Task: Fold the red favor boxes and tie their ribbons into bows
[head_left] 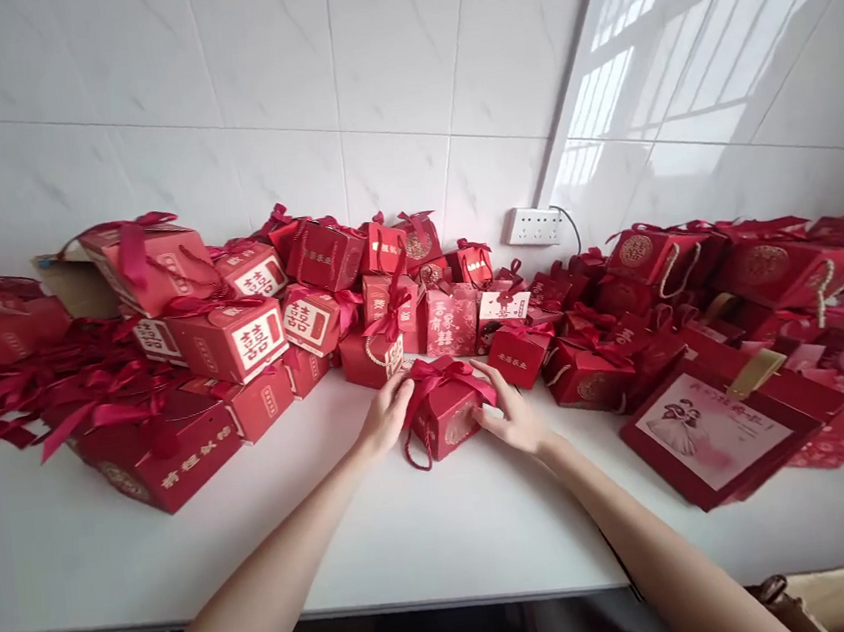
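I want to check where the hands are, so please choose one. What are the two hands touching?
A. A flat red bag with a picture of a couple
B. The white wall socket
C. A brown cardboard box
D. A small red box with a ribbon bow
D: the left hand and the right hand rest on opposite sides of the small red box, which has a ribbon bow on top.

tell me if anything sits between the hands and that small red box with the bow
Nothing visible does. The left hand and right hand already touch opposite sides of the small red box on the white table; the other red boxes lie behind it.
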A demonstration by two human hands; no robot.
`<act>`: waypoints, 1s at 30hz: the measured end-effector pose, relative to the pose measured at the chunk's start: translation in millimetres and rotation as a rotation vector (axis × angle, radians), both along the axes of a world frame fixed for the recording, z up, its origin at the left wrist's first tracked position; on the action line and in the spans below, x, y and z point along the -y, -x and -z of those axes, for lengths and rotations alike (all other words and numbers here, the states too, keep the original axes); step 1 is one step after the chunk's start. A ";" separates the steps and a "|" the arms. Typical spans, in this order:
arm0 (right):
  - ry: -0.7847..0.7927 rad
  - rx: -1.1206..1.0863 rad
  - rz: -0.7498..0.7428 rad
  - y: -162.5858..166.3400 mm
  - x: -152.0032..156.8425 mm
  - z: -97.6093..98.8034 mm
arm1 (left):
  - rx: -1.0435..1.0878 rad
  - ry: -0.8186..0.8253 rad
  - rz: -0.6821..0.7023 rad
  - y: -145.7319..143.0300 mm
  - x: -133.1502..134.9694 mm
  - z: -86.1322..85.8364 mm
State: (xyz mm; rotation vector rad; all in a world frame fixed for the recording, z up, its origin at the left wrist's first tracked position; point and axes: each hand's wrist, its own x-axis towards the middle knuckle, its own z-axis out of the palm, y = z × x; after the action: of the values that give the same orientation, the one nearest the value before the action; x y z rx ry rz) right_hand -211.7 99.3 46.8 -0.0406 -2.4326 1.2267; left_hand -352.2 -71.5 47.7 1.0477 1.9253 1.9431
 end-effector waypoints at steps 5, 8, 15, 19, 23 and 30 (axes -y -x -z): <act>0.052 -0.111 0.083 0.3 4.5 -8.1 | 0.021 0.044 0.050 2.3 3.7 -6.1; 0.135 -0.142 0.096 -3.8 5.3 -13.7 | 0.031 0.042 0.076 3.1 6.2 -10.3; 0.221 -0.099 0.140 -5.0 6.8 -18.2 | 0.091 0.074 0.212 -4.1 4.4 -15.0; 0.286 -0.018 0.074 -8.4 -0.8 -18.7 | 0.101 0.219 0.119 6.9 10.6 -18.1; 0.383 0.063 -0.015 -13.9 -8.1 -20.3 | 0.200 0.335 0.279 16.7 17.2 -18.7; 0.406 0.167 -0.088 -16.0 -10.7 -23.6 | 0.400 0.168 0.339 15.3 17.9 -19.5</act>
State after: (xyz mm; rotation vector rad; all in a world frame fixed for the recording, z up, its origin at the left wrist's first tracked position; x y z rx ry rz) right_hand -195.7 109.9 70.4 -0.1593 -2.2988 1.8052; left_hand -367.5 -89.4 67.2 0.8013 1.5472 1.6232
